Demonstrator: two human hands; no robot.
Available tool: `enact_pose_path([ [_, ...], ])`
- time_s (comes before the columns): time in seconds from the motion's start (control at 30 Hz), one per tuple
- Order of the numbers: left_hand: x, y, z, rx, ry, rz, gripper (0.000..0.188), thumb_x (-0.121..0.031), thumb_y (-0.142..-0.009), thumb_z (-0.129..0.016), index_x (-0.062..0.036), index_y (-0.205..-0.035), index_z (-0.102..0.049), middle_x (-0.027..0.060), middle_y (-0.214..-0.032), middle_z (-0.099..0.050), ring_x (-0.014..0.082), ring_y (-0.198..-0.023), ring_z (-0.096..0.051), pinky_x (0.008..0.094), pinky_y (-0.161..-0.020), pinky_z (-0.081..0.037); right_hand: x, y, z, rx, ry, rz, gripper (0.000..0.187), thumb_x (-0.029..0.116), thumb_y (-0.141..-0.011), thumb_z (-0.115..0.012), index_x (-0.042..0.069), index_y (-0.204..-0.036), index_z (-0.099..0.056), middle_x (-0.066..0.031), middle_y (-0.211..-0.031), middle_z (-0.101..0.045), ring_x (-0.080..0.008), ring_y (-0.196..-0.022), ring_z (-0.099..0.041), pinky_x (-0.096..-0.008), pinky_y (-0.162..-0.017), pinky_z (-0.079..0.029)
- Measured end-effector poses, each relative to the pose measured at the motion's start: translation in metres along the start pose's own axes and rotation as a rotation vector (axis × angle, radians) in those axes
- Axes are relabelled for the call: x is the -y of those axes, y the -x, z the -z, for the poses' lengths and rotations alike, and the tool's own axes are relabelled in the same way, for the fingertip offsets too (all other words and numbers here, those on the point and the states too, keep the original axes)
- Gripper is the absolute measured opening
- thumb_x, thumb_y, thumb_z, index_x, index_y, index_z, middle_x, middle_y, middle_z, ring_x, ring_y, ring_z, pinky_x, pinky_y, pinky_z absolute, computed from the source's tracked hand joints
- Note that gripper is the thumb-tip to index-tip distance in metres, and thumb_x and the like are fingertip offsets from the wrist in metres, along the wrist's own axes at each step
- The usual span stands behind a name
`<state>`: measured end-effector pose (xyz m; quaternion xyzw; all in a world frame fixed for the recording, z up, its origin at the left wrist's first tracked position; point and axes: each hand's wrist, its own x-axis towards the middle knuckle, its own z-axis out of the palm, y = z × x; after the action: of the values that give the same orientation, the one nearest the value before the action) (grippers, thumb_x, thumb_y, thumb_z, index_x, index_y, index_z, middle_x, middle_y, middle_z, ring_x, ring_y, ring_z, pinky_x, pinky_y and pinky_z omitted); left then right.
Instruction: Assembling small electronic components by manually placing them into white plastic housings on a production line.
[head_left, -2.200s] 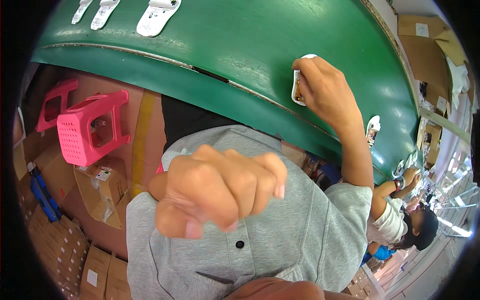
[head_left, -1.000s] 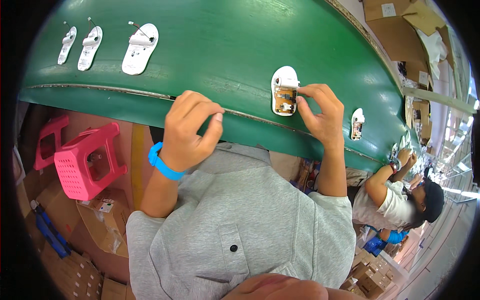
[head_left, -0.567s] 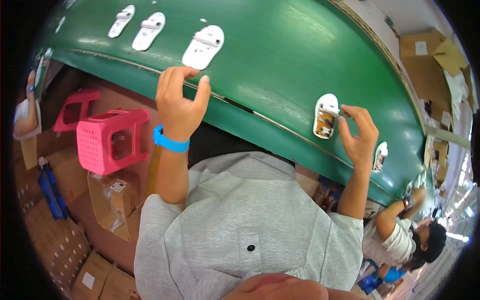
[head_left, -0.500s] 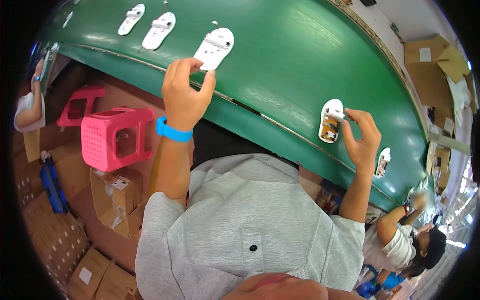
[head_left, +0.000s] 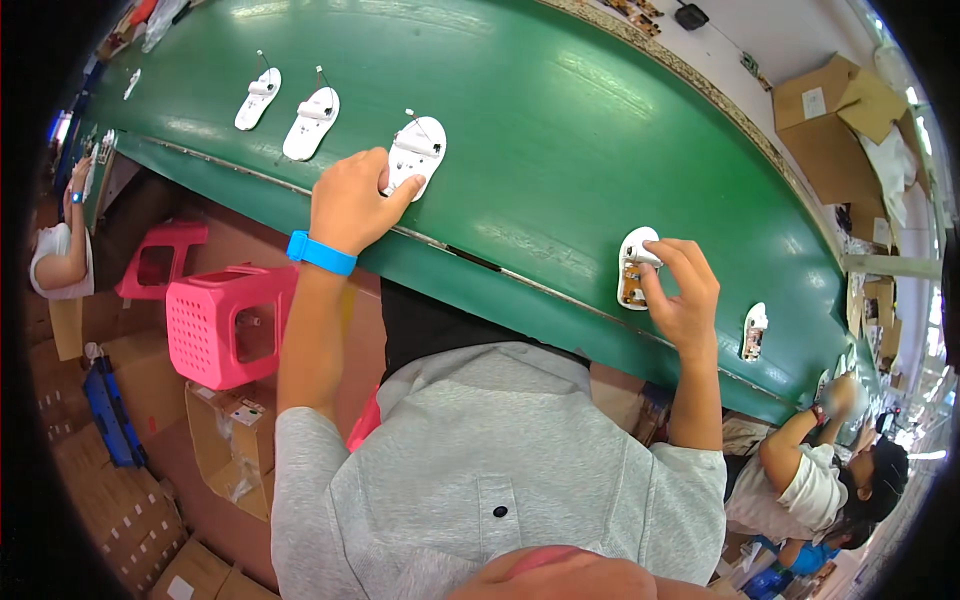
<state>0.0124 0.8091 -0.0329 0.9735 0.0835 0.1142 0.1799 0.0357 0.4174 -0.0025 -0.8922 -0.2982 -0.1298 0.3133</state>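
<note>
My left hand, with a blue band at the wrist, is closed on the near end of a white sole-shaped plastic housing. Its thumb lies over the housing's near edge, and the other fingers are partly hidden. A short wire with a small connector rises from the far end of that housing. To the right, my right hand pinches the white raised part of a similar housing between thumb and fingers. A brown circuit board shows inside this one. Both housings rest on the green work surface.
More white housings lie to the left, and another lies at the right. Pink stools and cardboard boxes stand on the floor at left. A co-worker works at the lower right. An open carton sits beyond the far edge.
My left hand has closed on the near end of its housing. My right hand has moved in from beside its housing and now pinches the raised part. The view has shifted slightly.
</note>
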Motion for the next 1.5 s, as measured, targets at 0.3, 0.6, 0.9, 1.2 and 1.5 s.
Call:
enact_pose_path([
  [0.3,0.009,-0.01,-0.003,0.204,-0.192,-0.15,0.038,-0.036,-0.093,-0.062,-0.0059,-0.07,-0.063,0.0139,-0.06,-0.063,0.0365,-0.052,-0.054,0.0448,-0.052,-0.044,0.009,-0.001,-0.008,0.016,0.081,0.035,0.042,0.003,-0.076,-0.074,0.007,-0.118,-0.07,-0.0091,-0.116,-0.067,-0.0244,-0.096,-0.064,-0.0326,-0.08,-0.052],
  [0.6,0.009,-0.012,-0.006,0.107,-0.172,-0.369,0.034,-0.028,-0.096,-0.059,-0.0054,-0.071,-0.064,0.0139,-0.062,-0.065,0.0381,-0.054,-0.058,0.0447,-0.051,-0.045,-0.002,0.01,-0.01,0.152,0.327,-0.013,0.056,0.006,-0.077,-0.071,0.011,-0.132,-0.062,-0.0114,-0.135,-0.06,-0.0278,-0.114,-0.062,-0.0357,-0.091,-0.052],
  [0.9,0.012,-0.009,-0.012,0.049,-0.181,-0.427,0.036,-0.028,-0.096,-0.06,-0.0062,-0.067,-0.06,0.013,-0.059,-0.063,0.036,-0.05,-0.055,0.0443,-0.049,-0.042,-0.056,0.042,0.019,0.017,0.477,-0.192,0.058,0.007,-0.074,-0.069,0.009,-0.131,-0.063,-0.0112,-0.132,-0.062,-0.0301,-0.117,-0.06,-0.0402,-0.097,-0.049],
  [1.2,-0.007,0.005,-0.006,0.016,-0.003,-0.211,0.042,-0.027,-0.095,-0.063,-0.0054,-0.062,-0.05,0.0097,-0.054,-0.053,0.0298,-0.047,-0.044,0.0422,-0.049,-0.037,-0.025,-0.023,-0.001,-0.034,0.363,-0.049,0.056,0.01,-0.075,-0.07,0.008,-0.13,-0.063,-0.0112,-0.131,-0.062,-0.0298,-0.117,-0.06,-0.0389,-0.1,-0.048],
  [1.5,0.008,0.009,-0.008,-0.157,0.403,-0.115,0.043,-0.02,-0.095,-0.063,-0.0039,-0.061,-0.043,0.0076,-0.053,-0.042,0.0245,-0.047,-0.033,0.0403,-0.048,-0.032,-0.157,-0.205,-0.078,0.068,0.157,-0.036,0.052,0.028,-0.084,-0.065,0.007,-0.132,-0.063,-0.0163,-0.129,-0.063,-0.035,-0.115,-0.061,-0.0424,-0.101,-0.048],
])
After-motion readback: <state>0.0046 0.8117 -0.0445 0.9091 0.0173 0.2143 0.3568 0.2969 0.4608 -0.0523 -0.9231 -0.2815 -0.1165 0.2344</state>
